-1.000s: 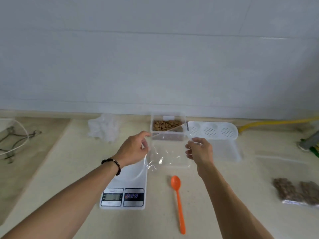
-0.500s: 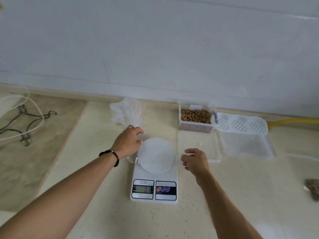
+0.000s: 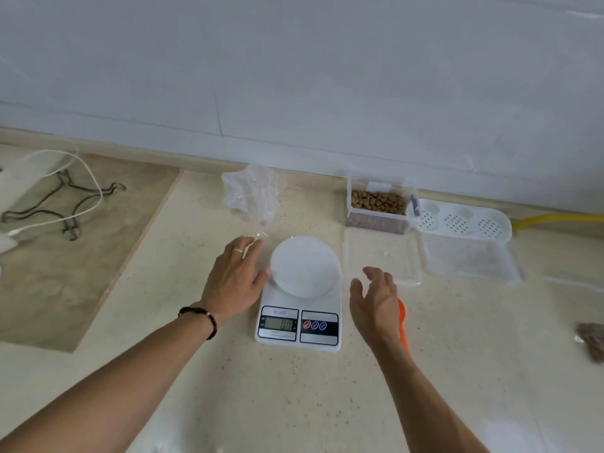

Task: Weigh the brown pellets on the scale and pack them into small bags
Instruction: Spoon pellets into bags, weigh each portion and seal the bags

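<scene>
Brown pellets sit in a clear open container at the back of the counter, close to the wall and just beyond a flat clear lid. From my head view, the white scale stands in the middle of the counter, its round platter bare and its display lit, though I cannot read the digits. My left hand lies beside the scale's left edge with the fingers stretched out and spread, gripping nothing; a dark bead bracelet circles that wrist. A thin bit of clear film seems to lie at its fingertips, but I cannot tell whether it touches them. My right hand hovers just right of the scale, fingers loosely apart and empty. Under it an orange spoon shows partly on the counter. A crumpled clear bag sits behind the left hand. To the right of the container is a white perforated tray with a clear tub in front of it. At the far right edge lies a packed bag of pellets, partly cut off.
</scene>
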{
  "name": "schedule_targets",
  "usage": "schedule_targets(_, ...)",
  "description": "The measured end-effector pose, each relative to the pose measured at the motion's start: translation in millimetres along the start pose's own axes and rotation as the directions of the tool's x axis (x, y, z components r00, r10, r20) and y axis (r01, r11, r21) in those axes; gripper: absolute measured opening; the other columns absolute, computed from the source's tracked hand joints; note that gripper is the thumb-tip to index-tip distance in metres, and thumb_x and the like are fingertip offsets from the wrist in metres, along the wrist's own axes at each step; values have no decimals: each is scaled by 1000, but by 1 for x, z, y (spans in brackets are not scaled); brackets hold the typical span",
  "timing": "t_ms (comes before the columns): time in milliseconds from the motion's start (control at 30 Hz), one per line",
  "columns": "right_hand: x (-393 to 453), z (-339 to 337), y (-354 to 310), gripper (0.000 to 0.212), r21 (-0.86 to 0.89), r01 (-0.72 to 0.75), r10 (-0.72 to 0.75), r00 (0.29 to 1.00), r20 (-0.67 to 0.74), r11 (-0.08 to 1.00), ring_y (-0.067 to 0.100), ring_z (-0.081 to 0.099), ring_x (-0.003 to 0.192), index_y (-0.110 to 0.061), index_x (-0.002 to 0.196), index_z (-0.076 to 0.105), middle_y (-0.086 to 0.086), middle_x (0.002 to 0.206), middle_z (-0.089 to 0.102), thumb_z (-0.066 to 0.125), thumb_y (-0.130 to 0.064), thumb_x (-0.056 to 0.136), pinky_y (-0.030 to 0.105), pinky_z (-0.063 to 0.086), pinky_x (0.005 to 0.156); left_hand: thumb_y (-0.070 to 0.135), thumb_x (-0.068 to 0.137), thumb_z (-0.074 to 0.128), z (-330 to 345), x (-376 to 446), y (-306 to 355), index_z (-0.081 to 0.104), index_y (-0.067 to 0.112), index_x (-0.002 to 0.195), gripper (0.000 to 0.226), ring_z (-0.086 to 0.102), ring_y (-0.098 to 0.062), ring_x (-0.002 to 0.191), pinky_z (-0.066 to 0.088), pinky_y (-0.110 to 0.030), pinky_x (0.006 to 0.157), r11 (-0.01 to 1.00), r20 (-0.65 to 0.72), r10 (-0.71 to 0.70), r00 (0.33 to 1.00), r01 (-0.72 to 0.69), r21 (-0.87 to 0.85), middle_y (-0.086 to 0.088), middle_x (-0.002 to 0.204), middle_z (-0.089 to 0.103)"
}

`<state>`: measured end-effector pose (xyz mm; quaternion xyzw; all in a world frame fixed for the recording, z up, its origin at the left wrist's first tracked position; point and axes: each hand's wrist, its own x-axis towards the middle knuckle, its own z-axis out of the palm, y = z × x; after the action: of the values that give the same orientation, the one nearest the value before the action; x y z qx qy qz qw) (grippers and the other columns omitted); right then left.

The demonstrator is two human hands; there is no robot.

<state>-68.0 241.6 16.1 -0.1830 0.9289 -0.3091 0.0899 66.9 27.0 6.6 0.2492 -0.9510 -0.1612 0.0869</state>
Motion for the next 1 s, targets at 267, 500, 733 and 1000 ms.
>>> schedule_targets(267, -85, 29, 35, 44, -271, 350, -352, 935, 43, 897, 31, 51, 119, -13, 129, 48, 12, 136, 52, 39, -33, 91, 43, 48, 93, 53, 93, 32, 46, -101, 5, 37, 2, 141, 70, 31, -36, 139, 30, -58, 111, 997, 17, -27, 999, 25, 69, -17, 144, 41)
schedule_targets(500, -104, 55, 61, 58, -397, 374, -355, 927, 125, 838, 35, 45, 132, -17, 145, 33, 18, 152, 36, 40, -36, 91, 46, 43, 101, 67, 88, 24, 72, -121, -1, 24, 16, 150, 80, 15, -23, 147, 9, -50, 120, 990, 32, -64, 997, 59, 131, -6, 156, 27)
schedule_targets(733, -100, 62, 63, 56, -446, 393, -383, 916, 116, 804, 33, 42, 132, -19, 145, 37, 17, 154, 31, 37, -37, 92, 47, 40, 104, 68, 87, 20, 74, -120, -3, 23, 21, 150, 79, 11, -24, 148, 6, -50, 120, 986, 31, -61, 998, 55, 155, -5, 159, 22)
schedule_targets(1000, -98, 65, 60, 54, -459, 386, -385, 917, 102, 800, 33, 45, 128, -22, 143, 41, 17, 153, 34, 45, -35, 90, 48, 40, 102, 67, 87, 24, 74, -120, -3, 23, 23, 149, 77, 10, -23, 149, 7, -52, 120, 989, 27, -59, 998, 55, 137, -4, 158, 23)
